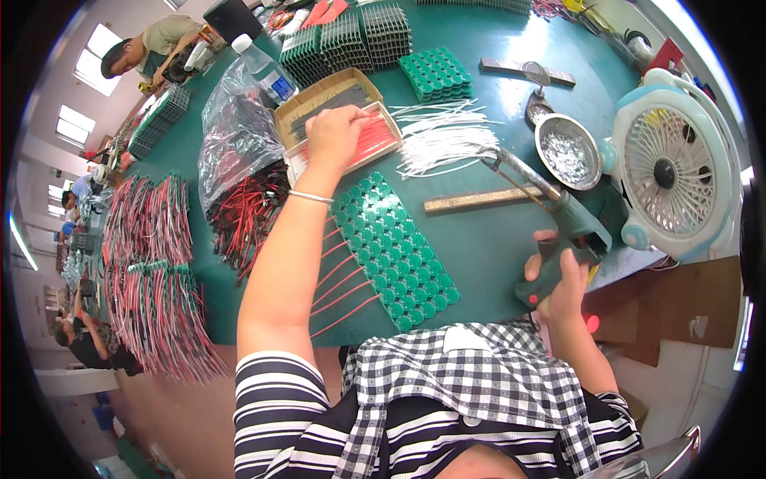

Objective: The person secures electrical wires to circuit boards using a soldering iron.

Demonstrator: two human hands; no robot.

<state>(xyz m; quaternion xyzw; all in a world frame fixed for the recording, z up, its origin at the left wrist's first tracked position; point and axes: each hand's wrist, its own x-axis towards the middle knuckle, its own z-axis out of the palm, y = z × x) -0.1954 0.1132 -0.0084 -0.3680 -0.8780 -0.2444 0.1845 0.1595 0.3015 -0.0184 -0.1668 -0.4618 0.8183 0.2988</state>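
My left hand [335,136] reaches forward over a shallow cardboard tray [307,100], fingers closed on thin red wires [371,137] lying in it. My right hand [558,275] grips the green handle of a soldering gun [570,227], whose metal tip [491,158] points left above the table. Between my arms lies a green battery pack [395,251] of round cells, with red wires [339,279] sticking out along its left side. A loose bunch of white wires [439,136] lies just beyond the tip.
A white desk fan [670,172] stands at the right, a metal bowl [566,152] of solder bits beside it. A plastic bag [235,136], a water bottle [263,68], stacked green cell holders [435,73] and bundles of red-black wired packs [152,263] fill the left. Other people sit at far left.
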